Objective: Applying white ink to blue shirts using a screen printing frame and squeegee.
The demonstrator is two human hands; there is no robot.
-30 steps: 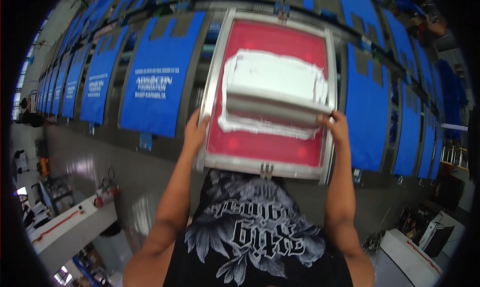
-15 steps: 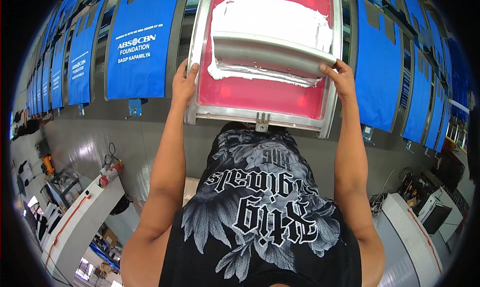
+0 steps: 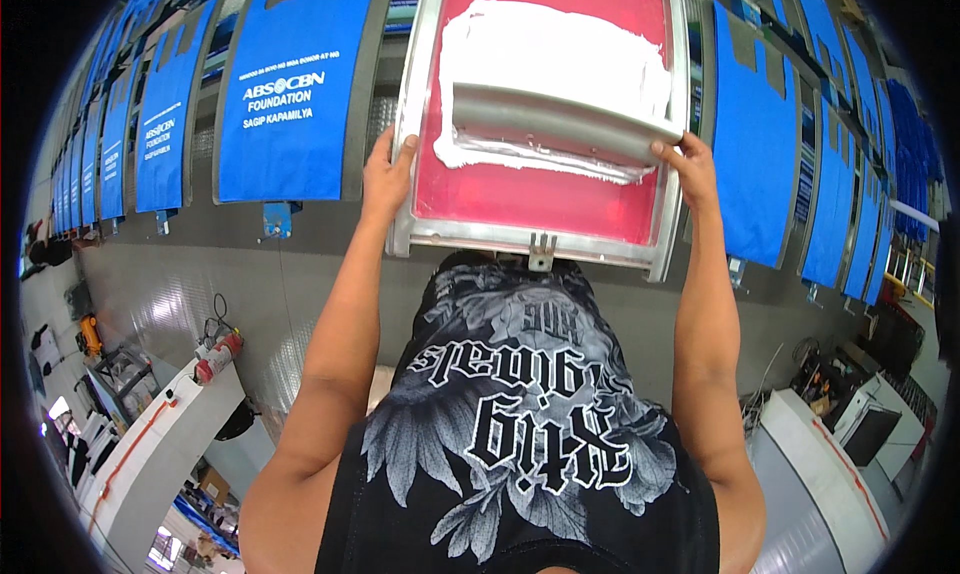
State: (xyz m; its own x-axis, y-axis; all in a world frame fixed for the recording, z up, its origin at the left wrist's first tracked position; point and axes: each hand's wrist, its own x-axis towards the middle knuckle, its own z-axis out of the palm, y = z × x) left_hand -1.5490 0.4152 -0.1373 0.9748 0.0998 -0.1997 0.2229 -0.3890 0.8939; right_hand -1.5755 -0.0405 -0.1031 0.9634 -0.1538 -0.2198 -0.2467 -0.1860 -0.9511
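A silk-screen printing frame with a metal rim and red mesh lies before me. Thick white ink coats part of its mesh. Across the ink rests a wide grey squeegee, its right end near the frame's right rail. My left hand is closed on the left rail, thumb on top. On the other side, my right hand grips the right rail, its thumb against the squeegee's end. The fingers under both rails are partly hidden. A small metal bracket sits at the frame's near edge.
Flat blue bags on dark boards stand in rows left and right, close beside the frame. Behind me are a white curved counter with a red fire extinguisher, and another white counter at right.
The screen frame, squeegee and both hands have shifted slightly right and nearer in the picture. Both hands keep their hold, and the squeegee stays in about the same place on the mesh.
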